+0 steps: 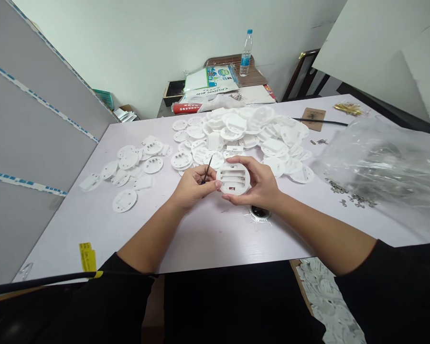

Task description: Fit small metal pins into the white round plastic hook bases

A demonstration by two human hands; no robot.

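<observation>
A round white plastic battery holder [232, 178] with three slots is held over the pale table [208, 239]. My right hand [260, 186] is closed round its right rim and underside. My left hand [192, 185] pinches a thin dark tool [207, 170] with a blue handle, its tip pointing up, and its fingertips touch the holder's left edge. A large heap of similar white round parts [243, 131] lies just beyond the hands.
A smaller spread of white discs [132, 167] lies at the left. A clear plastic bag [383, 162] and small metal contacts [351, 196] are at the right. A water bottle [246, 53] and papers stand on a far table. A round hole [260, 211] sits below my right hand.
</observation>
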